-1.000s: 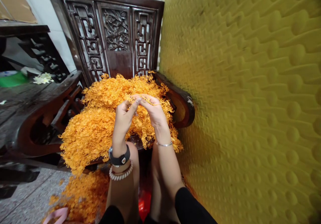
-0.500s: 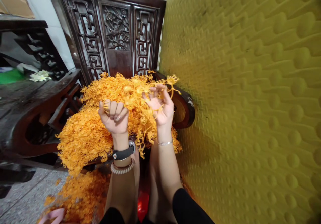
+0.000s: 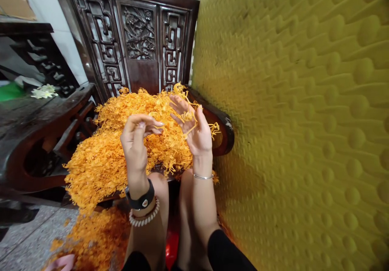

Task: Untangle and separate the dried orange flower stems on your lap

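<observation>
A big heap of orange plastic sprigs [image 3: 121,149] covers the seat of a carved dark wooden chair [image 3: 136,40]. Both hands are raised above the heap. My left hand [image 3: 136,139] has its fingers curled with thumb and fingertips pinched together; what it holds, if anything, is too small to make out. My right hand [image 3: 193,129] is palm-up with fingers spread, and a few orange sprigs [image 3: 190,119] lie across the palm and fingers. A black watch and a bead bracelet sit on the left wrist, a thin bangle on the right.
A tall yellow textured panel [image 3: 304,121] fills the right side, close to my right arm. More orange sprigs [image 3: 94,230] lie on the grey floor below the chair. A second dark wooden seat [image 3: 36,117] stands at left, with white flowers [image 3: 42,92] on it.
The hands were joined over the heap, then lifted apart as fists pulling sprigs up. Now the right hand has opened palm-up with sprigs on it and the left has turned into a pinch.
</observation>
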The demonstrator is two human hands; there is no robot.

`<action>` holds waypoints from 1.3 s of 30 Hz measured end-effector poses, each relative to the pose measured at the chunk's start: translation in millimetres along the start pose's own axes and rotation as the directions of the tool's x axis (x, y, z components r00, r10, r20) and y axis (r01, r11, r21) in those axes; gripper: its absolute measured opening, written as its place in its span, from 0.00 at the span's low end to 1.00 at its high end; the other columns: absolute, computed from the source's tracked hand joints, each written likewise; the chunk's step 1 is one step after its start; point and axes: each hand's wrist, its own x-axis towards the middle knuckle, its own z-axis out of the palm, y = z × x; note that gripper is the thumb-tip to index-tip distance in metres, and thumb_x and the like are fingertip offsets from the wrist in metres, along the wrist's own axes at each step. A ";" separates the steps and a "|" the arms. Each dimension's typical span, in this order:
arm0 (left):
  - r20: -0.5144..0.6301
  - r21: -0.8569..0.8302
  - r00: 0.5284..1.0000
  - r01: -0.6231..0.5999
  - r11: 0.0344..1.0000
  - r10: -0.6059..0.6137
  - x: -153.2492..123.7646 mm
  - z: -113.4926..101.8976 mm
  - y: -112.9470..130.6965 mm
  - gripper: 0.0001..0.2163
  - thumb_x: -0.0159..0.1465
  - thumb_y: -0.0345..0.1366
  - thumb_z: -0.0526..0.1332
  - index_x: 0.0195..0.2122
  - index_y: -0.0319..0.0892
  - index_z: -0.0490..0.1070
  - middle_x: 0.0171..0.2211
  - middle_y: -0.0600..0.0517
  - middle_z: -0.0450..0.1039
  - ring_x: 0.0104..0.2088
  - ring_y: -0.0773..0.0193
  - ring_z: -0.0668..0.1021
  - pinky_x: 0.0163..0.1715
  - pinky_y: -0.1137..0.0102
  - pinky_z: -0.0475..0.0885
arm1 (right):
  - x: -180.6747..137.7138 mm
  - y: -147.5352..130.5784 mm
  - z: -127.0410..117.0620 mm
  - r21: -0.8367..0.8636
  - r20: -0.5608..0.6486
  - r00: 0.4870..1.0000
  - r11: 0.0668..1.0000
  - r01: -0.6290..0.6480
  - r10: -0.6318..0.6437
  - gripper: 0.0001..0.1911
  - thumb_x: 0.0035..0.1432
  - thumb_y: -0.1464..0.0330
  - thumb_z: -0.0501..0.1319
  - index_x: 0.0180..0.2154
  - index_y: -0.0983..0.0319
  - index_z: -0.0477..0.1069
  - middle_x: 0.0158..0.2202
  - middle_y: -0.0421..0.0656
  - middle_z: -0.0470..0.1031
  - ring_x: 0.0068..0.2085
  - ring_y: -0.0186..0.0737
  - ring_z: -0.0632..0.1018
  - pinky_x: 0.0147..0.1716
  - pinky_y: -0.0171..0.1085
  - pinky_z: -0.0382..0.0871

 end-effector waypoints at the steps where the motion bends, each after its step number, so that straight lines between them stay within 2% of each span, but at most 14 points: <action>1: 0.029 0.016 1.000 0.007 1.000 -0.007 -0.9 -0.4 0.1 0.07 0.62 0.34 0.53 0.30 0.42 0.68 0.26 0.53 0.71 0.26 0.69 0.74 0.28 0.73 0.70 | -1.0 0.5 1.0 -0.001 0.022 1.000 1.000 -0.009 0.009 0.27 0.58 0.49 0.41 0.44 0.53 0.71 0.46 0.41 0.74 0.55 0.39 0.68 0.49 0.44 0.66; 3: 0.071 0.053 0.997 0.025 0.998 -0.029 -2.9 2.1 -1.8 0.09 0.62 0.35 0.51 0.27 0.41 0.65 0.26 0.53 0.67 0.26 0.69 0.73 0.28 0.73 0.69 | -3.0 2.1 3.3 0.002 0.073 0.996 0.999 -0.045 0.044 0.28 0.57 0.48 0.41 0.43 0.53 0.72 0.46 0.41 0.74 0.54 0.39 0.69 0.49 0.44 0.66; 7: 0.089 0.194 0.996 0.002 0.981 -0.019 -5.3 15.4 -10.9 0.08 0.61 0.42 0.54 0.32 0.42 0.63 0.30 0.52 0.64 0.29 0.68 0.70 0.30 0.72 0.67 | -4.6 7.9 7.8 -0.022 0.151 0.980 0.992 -0.128 0.130 0.29 0.56 0.46 0.43 0.43 0.55 0.73 0.41 0.42 0.77 0.53 0.41 0.69 0.50 0.45 0.65; 11: 0.177 0.393 0.984 -0.060 0.917 -0.012 -4.7 21.1 -19.5 0.09 0.58 0.41 0.60 0.30 0.42 0.63 0.30 0.53 0.62 0.29 0.68 0.68 0.29 0.72 0.63 | -3.5 11.3 10.1 -0.021 0.178 0.980 0.996 -0.090 0.092 0.28 0.57 0.48 0.44 0.41 0.56 0.74 0.39 0.43 0.77 0.53 0.40 0.69 0.53 0.44 0.63; 15: 0.315 0.349 0.947 -0.048 0.936 -0.069 -3.7 17.3 -21.6 0.11 0.61 0.40 0.56 0.24 0.41 0.63 0.24 0.54 0.62 0.27 0.68 0.67 0.27 0.72 0.62 | -2.4 11.7 5.3 -0.026 0.168 0.980 0.994 -0.103 0.106 0.22 0.55 0.51 0.50 0.35 0.57 0.75 0.38 0.43 0.77 0.51 0.40 0.71 0.50 0.42 0.66; 19: 0.384 0.280 0.918 -0.020 0.960 -0.093 -3.2 14.0 -18.3 0.10 0.59 0.42 0.57 0.28 0.41 0.69 0.25 0.53 0.66 0.27 0.67 0.68 0.28 0.71 0.63 | -1.4 12.5 -6.0 0.138 0.110 0.988 0.982 -0.128 0.113 0.11 0.46 0.57 0.62 0.26 0.57 0.73 0.34 0.42 0.77 0.46 0.41 0.74 0.46 0.40 0.69; 23: 0.452 0.137 0.884 0.062 0.989 -0.118 -6.2 19.4 -19.7 0.14 0.60 0.44 0.56 0.24 0.41 0.68 0.22 0.54 0.64 0.24 0.68 0.66 0.27 0.71 0.63 | -2.4 12.5 -6.7 0.302 0.087 0.986 0.940 -0.161 0.141 0.13 0.45 0.57 0.62 0.20 0.57 0.66 0.31 0.41 0.74 0.45 0.42 0.74 0.38 0.39 0.73; 26: 0.370 0.013 0.918 0.145 0.989 -0.140 -8.9 29.2 -26.5 0.18 0.59 0.50 0.55 0.19 0.42 0.63 0.20 0.53 0.60 0.23 0.68 0.64 0.25 0.71 0.63 | -3.5 12.9 3.6 0.371 -0.003 0.996 0.925 -0.082 0.089 0.15 0.48 0.57 0.61 0.18 0.57 0.61 0.33 0.42 0.73 0.45 0.43 0.74 0.37 0.40 0.73; 29: 0.176 -0.181 0.972 0.185 0.966 -0.153 -6.3 31.2 -32.4 0.22 0.58 0.55 0.53 0.18 0.42 0.54 0.18 0.56 0.50 0.20 0.69 0.58 0.20 0.73 0.60 | -2.7 10.8 8.8 0.469 -0.089 0.995 0.879 0.080 -0.044 0.13 0.52 0.60 0.57 0.20 0.57 0.61 0.32 0.40 0.71 0.46 0.39 0.73 0.43 0.41 0.71; 31: 0.011 -0.360 0.992 0.122 0.925 -0.126 -1.0 24.2 -32.8 0.23 0.60 0.54 0.49 0.18 0.42 0.45 0.18 0.57 0.41 0.19 0.70 0.51 0.18 0.74 0.57 | -1.1 6.3 3.1 0.564 -0.125 0.982 0.804 0.188 -0.142 0.10 0.55 0.64 0.54 0.22 0.56 0.63 0.31 0.37 0.70 0.44 0.35 0.72 0.47 0.40 0.67; 33: -0.112 -0.504 0.990 0.023 0.863 -0.092 5.2 13.5 -29.6 0.23 0.63 0.49 0.48 0.20 0.41 0.39 0.20 0.57 0.35 0.19 0.69 0.47 0.18 0.75 0.55 | 0.2 0.2 -8.4 0.614 -0.147 0.967 0.747 0.253 -0.206 0.11 0.56 0.65 0.53 0.22 0.55 0.62 0.29 0.35 0.68 0.42 0.32 0.72 0.49 0.39 0.65; 35: -0.133 -0.573 0.987 -0.007 0.820 -0.085 9.9 3.9 -24.0 0.21 0.63 0.45 0.49 0.20 0.41 0.38 0.21 0.57 0.34 0.19 0.69 0.46 0.17 0.75 0.55 | 0.8 -5.2 -20.4 0.591 -0.149 0.964 0.762 0.264 -0.218 0.14 0.56 0.64 0.53 0.19 0.57 0.59 0.26 0.36 0.66 0.39 0.33 0.71 0.49 0.39 0.64; 36: -0.106 -0.580 0.990 0.016 0.815 -0.096 11.2 0.4 -20.9 0.21 0.63 0.45 0.49 0.20 0.41 0.40 0.20 0.57 0.35 0.19 0.69 0.47 0.17 0.75 0.55 | 0.9 -7.0 -24.9 0.550 -0.150 0.967 0.795 0.256 -0.208 0.17 0.56 0.62 0.52 0.17 0.58 0.57 0.25 0.37 0.64 0.38 0.34 0.71 0.48 0.40 0.64; 39: -0.021 -0.516 0.990 0.111 0.849 -0.142 10.9 -4.4 -13.5 0.16 0.61 0.45 0.52 0.22 0.43 0.51 0.19 0.58 0.43 0.18 0.71 0.51 0.17 0.75 0.57 | 0.6 -8.3 -29.2 0.351 -0.162 0.976 0.915 0.198 -0.149 0.22 0.54 0.58 0.53 0.15 0.60 0.49 0.24 0.38 0.60 0.34 0.36 0.69 0.43 0.41 0.65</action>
